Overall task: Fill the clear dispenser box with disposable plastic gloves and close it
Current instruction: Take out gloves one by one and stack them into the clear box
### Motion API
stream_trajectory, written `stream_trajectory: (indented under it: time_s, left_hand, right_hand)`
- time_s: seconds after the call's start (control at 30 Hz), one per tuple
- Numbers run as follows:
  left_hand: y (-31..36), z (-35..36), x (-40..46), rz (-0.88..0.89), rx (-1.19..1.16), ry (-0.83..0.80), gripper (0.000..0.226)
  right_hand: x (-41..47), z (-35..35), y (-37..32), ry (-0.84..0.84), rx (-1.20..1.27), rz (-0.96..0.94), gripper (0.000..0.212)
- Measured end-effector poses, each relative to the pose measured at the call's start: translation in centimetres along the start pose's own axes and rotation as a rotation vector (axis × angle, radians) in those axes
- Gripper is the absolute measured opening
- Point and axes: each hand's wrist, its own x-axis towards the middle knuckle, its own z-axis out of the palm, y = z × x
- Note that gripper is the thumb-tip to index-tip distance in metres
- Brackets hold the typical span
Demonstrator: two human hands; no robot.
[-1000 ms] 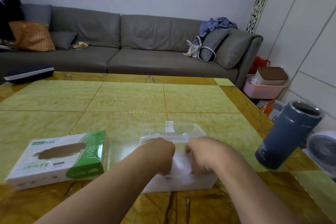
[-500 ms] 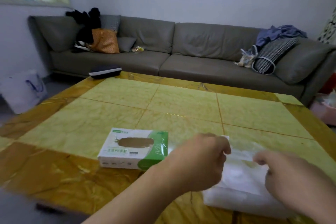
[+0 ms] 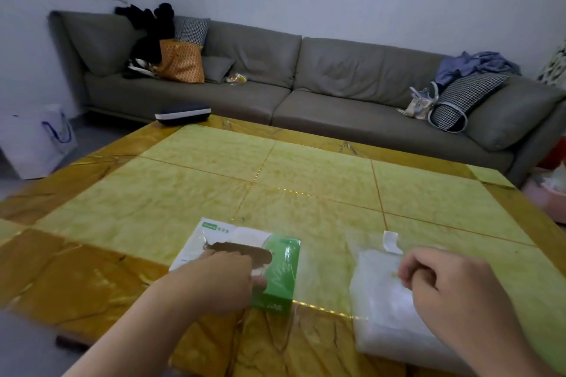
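The clear dispenser box point(image 3: 376, 309) stands on the table at the right. It holds a white stack of plastic gloves point(image 3: 386, 327), and its lid point(image 3: 367, 242) with a white tab lies open behind it. My right hand point(image 3: 444, 285) hovers over the box with fingers curled, and nothing shows in it. A green and white glove carton point(image 3: 275, 257) with a dark oval opening lies to the left. My left hand point(image 3: 217, 281) lies on the carton's near end, thumb on the green part. Its fingers are hidden behind the back of the hand.
The yellow marble table point(image 3: 306, 168) stretches far ahead. A dark flat case point(image 3: 182, 113) sits at its far left corner. Behind runs a grey sofa point(image 3: 337, 86) with bags and cushions. A white bag point(image 3: 46, 138) stands on the floor at left.
My left hand left the clear box and moved left onto the glove carton. My right hand stayed over the box. The view turned left, and the blue cup dropped out of view.
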Motion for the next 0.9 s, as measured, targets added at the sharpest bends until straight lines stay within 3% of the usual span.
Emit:
stream_trajectory:
  time_s: [0.13, 0.27, 0.43, 0.7, 0.8, 0.9]
  left_hand:
    - [0.6, 0.6, -0.5, 0.025, -0.195, 0.142, 0.010]
    - [1.5, 0.6, -0.4, 0.089, -0.273, 0.274, 0.032]
    - [1.4, 0.9, 0.3, 0.116, -0.378, 0.282, 0.020]
    - [3.6, 0.2, 0.4, 0.130, -0.401, 0.707, 0.007]
    - [7.3, -0.1, -0.4, 0.176, -0.631, 0.615, 0.011]
    - [11.3, 0.1, 0.1, 0.160, -0.778, 0.394, 0.020]
  right_hand:
    - [0.0, -0.8, -0.1, -0.013, 0.030, 0.025, 0.038]
    - [0.7, -2.4, 0.7, -0.007, 0.115, 0.116, 0.043]
    - [1.0, -4.0, 1.8, 0.011, 0.172, 0.168, 0.047]
    - [1.4, -5.3, 5.4, 0.042, 0.189, 0.332, 0.036]
    - [1.9, -5.2, 7.7, -0.005, 0.169, 0.479, 0.028]
    - [2.3, -4.2, 9.4, -0.189, 0.180, 0.613, 0.041]
